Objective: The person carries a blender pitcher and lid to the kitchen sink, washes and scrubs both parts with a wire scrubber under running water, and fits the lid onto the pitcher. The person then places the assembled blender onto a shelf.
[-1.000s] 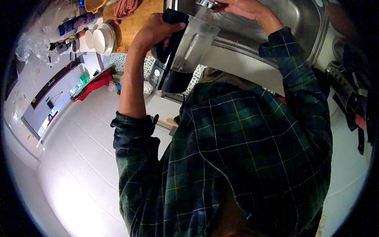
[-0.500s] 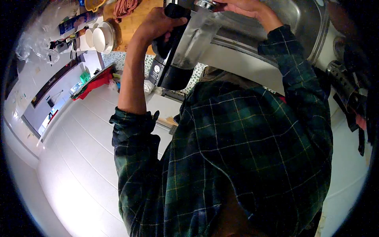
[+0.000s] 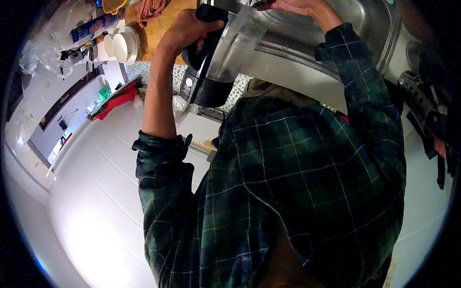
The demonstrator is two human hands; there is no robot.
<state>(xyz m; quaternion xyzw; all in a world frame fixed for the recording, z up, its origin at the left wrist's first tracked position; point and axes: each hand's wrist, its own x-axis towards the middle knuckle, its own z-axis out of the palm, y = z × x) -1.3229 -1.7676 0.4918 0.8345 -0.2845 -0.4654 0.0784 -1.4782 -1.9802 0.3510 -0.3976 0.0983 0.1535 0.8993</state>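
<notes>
My left hand (image 3: 189, 31) is closed round the black handle of a clear blender jar (image 3: 235, 45) with a black base. The jar is tilted, its open end toward the top of the view and its base toward my body. Over the edge of the steel sink (image 3: 357, 29), my right hand (image 3: 300, 6) is near the jar's mouth, its fingers bent in beside a shiny metal piece (image 3: 253, 3). The top edge of the view cuts off part of that hand, so what its fingers hold is not clear.
White bowls (image 3: 124, 46) stand stacked at the left, near a wooden board (image 3: 144, 41) with a pinkish twisted cloth (image 3: 152, 8) on it. A yellow basket (image 3: 114, 5) and clear plastic bags (image 3: 48, 43) lie further left. Dark utensils (image 3: 422, 101) are at the right.
The jar and my left hand have shifted slightly up and to the left. My right hand has risen a little, and less of the metal piece beside it shows.
</notes>
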